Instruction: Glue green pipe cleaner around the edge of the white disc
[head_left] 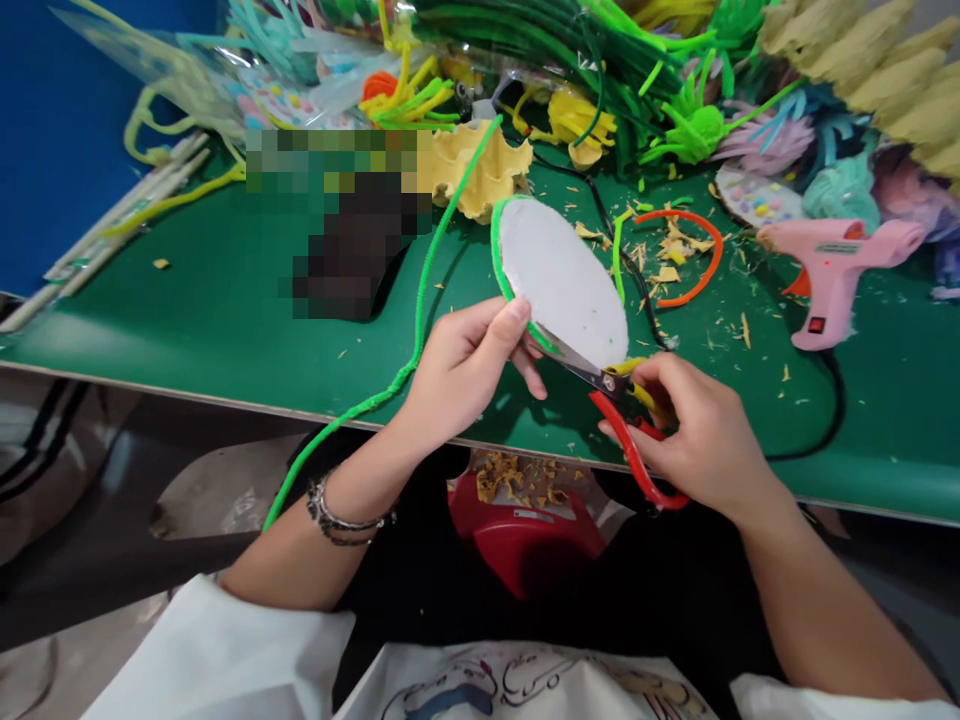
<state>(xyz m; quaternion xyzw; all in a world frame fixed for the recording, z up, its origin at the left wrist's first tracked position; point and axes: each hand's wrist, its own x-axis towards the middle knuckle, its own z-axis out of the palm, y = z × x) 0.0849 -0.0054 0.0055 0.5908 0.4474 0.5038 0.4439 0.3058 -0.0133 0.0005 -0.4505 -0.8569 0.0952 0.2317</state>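
Over the near edge of the green table (pixel 232 320), the left hand (pixel 469 350) pinches the white disc (pixel 562 270) between thumb and fingers. The right hand (pixel 697 430) has its fingers curled round the scissors (pixel 609 382), handles spread, blades at the disc's lower edge. Behind, a clear bag (pixel 466 62) holds dark green stems (pixel 555 55). Below, something red (pixel 491 530), tub or stool I can't tell, bears yellow scraps (pixel 510 478).

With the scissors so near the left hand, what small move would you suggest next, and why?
I would probably ease the left hand slightly back along the white oval before cutting: the scissors, held in the right hand, point towards its fingers near the oval's lower edge.
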